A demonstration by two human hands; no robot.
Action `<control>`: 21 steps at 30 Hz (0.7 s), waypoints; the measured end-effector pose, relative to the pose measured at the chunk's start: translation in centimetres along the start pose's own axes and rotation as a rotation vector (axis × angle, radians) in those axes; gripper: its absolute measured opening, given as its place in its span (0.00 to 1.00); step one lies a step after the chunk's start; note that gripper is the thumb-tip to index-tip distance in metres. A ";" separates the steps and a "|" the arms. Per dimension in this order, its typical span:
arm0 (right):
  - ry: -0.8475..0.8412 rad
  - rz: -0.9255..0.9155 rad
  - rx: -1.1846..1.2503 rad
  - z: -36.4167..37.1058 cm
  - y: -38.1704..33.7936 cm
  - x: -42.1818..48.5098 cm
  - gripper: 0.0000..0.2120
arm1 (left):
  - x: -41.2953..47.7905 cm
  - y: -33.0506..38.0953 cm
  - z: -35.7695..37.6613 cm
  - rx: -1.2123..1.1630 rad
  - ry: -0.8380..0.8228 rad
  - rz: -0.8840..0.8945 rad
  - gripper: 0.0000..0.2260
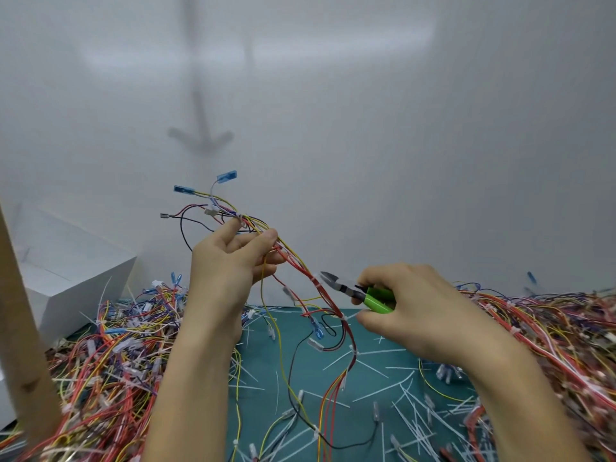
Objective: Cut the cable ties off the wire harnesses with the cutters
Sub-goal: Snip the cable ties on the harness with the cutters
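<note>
My left hand (233, 261) is clamped on the upper end of one harness (300, 261) and holds it up, so its wires hang below that hand. My right hand (416, 308) is closed round the green handles of the cutters (353, 290). Their tips sit just beside a white tie (315, 282) on the red wires, between my two hands. I judge that tie not yet cut, and more ties show lower on the same bundle.

Many loose cut ties (383, 352) lie on the green surface (263, 355) under my hands, so a fair share looks done. One heap of wires (110, 361) lies left of my left hand and another heap (550, 328) right of my right hand. I cannot tell which heap is finished. The stray hanging wires crowd the cutter tips and could get nicked.
</note>
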State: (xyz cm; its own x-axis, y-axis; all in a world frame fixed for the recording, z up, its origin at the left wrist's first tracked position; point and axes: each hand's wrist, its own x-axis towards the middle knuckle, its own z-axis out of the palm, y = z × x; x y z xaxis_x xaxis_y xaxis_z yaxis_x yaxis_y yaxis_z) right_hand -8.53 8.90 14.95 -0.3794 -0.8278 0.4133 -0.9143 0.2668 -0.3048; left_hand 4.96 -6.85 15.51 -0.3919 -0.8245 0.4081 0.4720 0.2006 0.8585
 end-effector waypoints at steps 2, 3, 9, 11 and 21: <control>-0.019 -0.009 0.014 0.0 0.0 0.0 0.04 | 0.0 -0.1 0.1 -0.006 -0.003 -0.001 0.33; -0.026 -0.012 0.019 0.0 0.0 0.0 0.04 | 0.1 -0.1 0.1 -0.011 -0.003 0.001 0.33; -0.064 -0.016 0.127 -0.2 0.2 0.0 0.04 | 0.1 -0.1 -0.1 -0.029 -0.006 0.015 0.33; -0.072 -0.017 0.166 -0.2 0.2 0.0 0.03 | 0.1 -0.1 -0.1 -0.030 -0.017 0.018 0.32; -0.117 -0.007 0.259 -0.2 0.3 -0.1 0.02 | 0.4 -0.5 -0.5 -0.018 -0.072 0.048 0.29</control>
State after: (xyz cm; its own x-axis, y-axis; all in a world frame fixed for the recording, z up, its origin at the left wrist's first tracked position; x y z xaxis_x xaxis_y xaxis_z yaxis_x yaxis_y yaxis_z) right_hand -8.79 9.20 14.97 -0.3400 -0.8848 0.3187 -0.8443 0.1379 -0.5179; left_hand 4.95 -7.58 15.13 -0.4240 -0.7740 0.4703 0.5055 0.2286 0.8320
